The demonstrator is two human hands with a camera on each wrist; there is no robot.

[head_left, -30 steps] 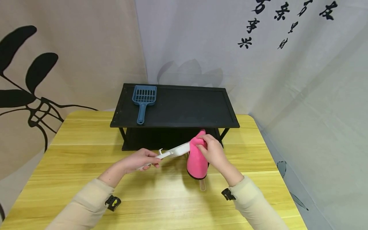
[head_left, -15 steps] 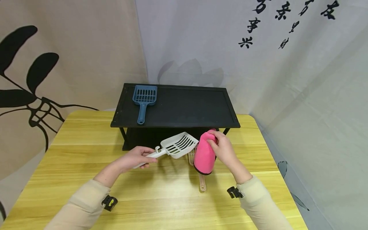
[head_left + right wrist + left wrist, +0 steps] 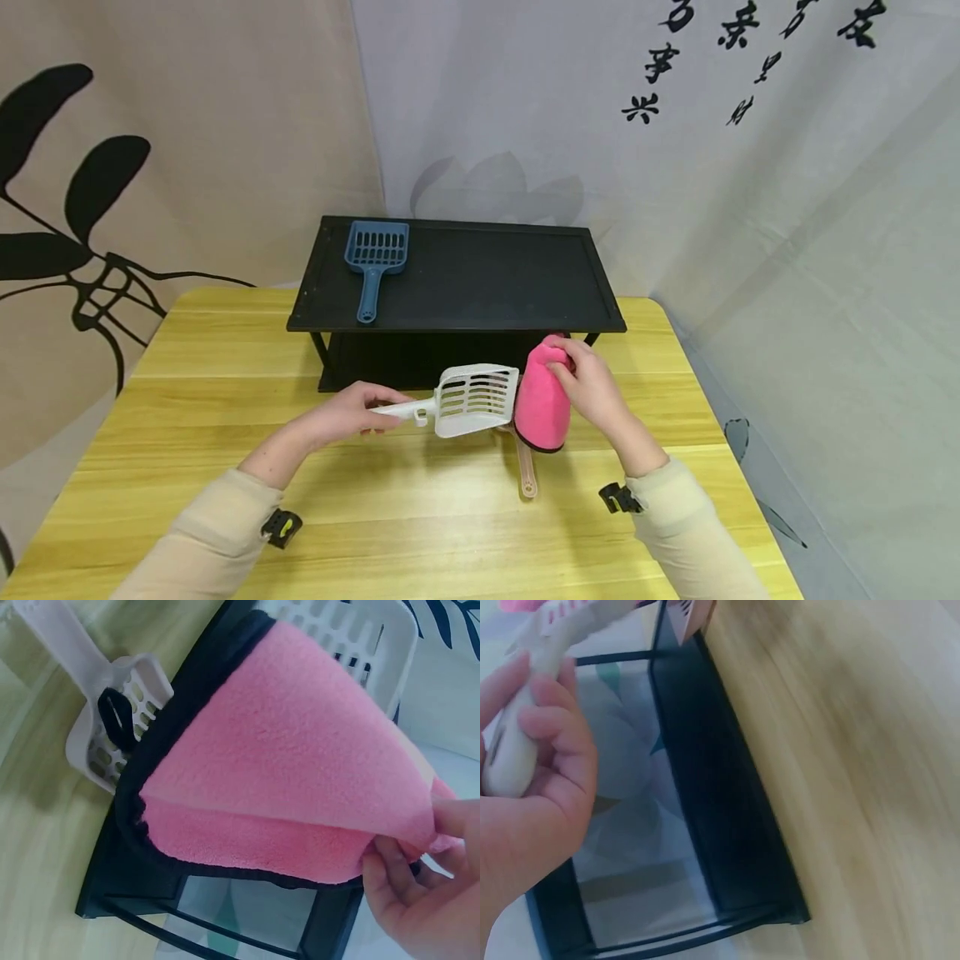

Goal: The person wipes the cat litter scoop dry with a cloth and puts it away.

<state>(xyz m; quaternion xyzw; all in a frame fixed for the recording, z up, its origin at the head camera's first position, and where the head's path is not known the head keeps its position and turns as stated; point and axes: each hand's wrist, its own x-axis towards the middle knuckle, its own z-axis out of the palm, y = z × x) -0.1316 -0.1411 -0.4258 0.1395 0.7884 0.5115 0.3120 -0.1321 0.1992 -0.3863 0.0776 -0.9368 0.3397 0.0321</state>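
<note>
My left hand (image 3: 351, 419) grips the handle of a white slotted litter scoop (image 3: 474, 400), held above the table with its slotted face turned toward me. In the left wrist view, fingers curl round the white handle (image 3: 514, 754). My right hand (image 3: 596, 385) pinches a pink cloth (image 3: 543, 402) with a black edge, which hangs bunched beside the scoop's front end. In the right wrist view the cloth (image 3: 285, 750) partly covers the white scoop (image 3: 360, 637). Below, a pale pink litter scoop (image 3: 527, 467) lies on the table, its head mostly hidden in the head view.
A black two-tier rack (image 3: 487, 275) stands at the back of the wooden table (image 3: 420, 533). On its top tier, at the left, lies a blue litter scoop (image 3: 377, 258). A printed cloth backdrop (image 3: 480, 100) hangs behind.
The white scoop has turned from nearly edge-on to show its slotted face. The right hand has moved right with the pink cloth, and more of the pale pink scoop shows.
</note>
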